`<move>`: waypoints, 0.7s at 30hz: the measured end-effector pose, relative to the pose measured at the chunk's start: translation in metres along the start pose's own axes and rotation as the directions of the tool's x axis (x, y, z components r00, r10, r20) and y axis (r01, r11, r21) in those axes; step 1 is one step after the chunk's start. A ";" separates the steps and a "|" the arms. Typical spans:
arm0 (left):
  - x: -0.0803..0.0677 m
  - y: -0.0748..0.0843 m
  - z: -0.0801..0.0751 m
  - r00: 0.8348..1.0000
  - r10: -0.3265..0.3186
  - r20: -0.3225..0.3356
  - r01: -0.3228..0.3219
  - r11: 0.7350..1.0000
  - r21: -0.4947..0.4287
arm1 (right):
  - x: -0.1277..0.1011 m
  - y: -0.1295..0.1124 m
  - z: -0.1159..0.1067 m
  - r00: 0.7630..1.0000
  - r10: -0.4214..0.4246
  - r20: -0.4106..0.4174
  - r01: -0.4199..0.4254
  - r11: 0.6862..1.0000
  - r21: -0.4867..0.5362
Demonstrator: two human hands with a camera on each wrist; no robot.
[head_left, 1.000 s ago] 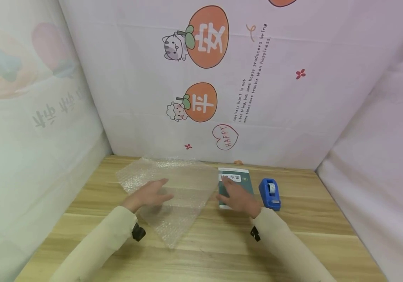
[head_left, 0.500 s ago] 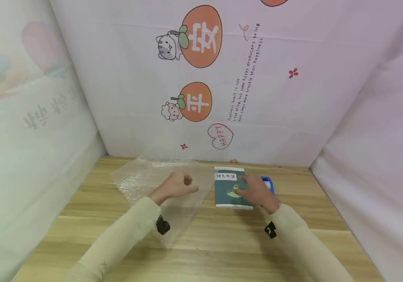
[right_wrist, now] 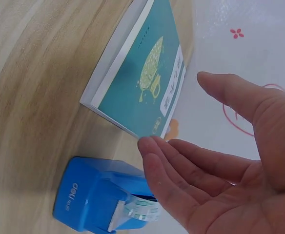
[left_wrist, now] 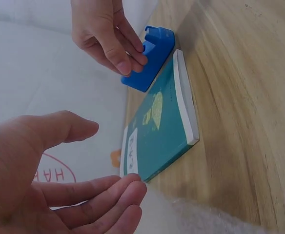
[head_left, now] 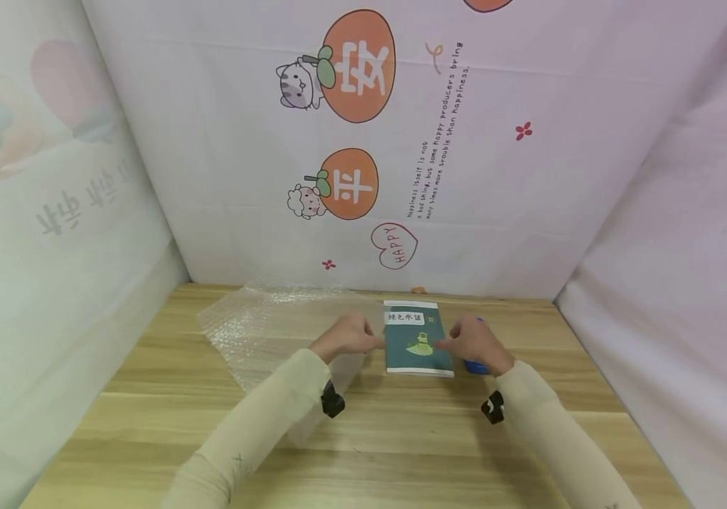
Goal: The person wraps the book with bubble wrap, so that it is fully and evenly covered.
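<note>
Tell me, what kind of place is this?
Probably a small desk booth set up for wrapping or packing: a wooden table walled in by cartoon-printed cloth, with bubble wrap, a green book and a blue tape dispenser laid out.

Matt paper book [head_left: 418, 342], seemingly glossy plastic tape dispenser [right_wrist: 101, 201], wood-grain table [head_left: 401, 438].

Looks like a small home-made packing corner, not a shop or a kitchen. Walled in on three sides by a pale cloth backdrop [head_left: 528, 212] printed with orange fruits, a cartoon cat, a sheep and a "HAPPY" heart, well beyond the fingertips. Floored by a light wooden table [head_left: 401, 438] under the fingers. Stocked with packing things: bubble wrap [head_left: 261, 332] behind the left fingers, a green book [head_left: 417, 346] between both sets of fingers, a blue tape dispenser [right_wrist: 98, 200] just beside the right fingers.
</note>
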State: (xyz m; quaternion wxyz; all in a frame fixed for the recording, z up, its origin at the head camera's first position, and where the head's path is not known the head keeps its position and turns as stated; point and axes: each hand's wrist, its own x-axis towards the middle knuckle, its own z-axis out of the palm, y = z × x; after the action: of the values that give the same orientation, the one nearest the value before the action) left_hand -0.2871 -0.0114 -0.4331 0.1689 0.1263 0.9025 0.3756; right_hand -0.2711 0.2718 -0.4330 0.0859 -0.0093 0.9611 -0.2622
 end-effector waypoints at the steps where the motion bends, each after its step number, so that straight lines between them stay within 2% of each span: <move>1: 0.001 0.001 0.002 1.000 0.000 0.003 0.000 1.000 0.001 | 0.000 0.001 0.000 1.000 0.010 0.001 -0.010 1.000 0.000; 8: 0.011 0.006 0.016 1.000 -0.026 0.015 0.026 0.999 -0.033 | -0.002 0.002 0.001 0.997 0.080 0.023 -0.080 0.997 -0.011; 17: 0.017 0.012 0.027 0.997 -0.081 0.012 0.082 0.991 -0.108 | 0.002 0.002 0.005 0.993 0.113 0.047 -0.112 0.994 -0.010; 21: 0.019 0.012 0.032 0.994 -0.110 0.017 0.111 0.971 -0.213 | 0.003 0.002 0.008 0.992 0.119 0.036 -0.118 0.992 -0.032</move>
State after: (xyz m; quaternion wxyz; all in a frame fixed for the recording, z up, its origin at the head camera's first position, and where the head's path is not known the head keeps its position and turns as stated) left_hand -0.2907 0.0244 -0.4499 0.2045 0.0580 0.8620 0.4602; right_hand -0.2729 0.2687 -0.4415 0.1193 0.0416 0.9620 -0.2422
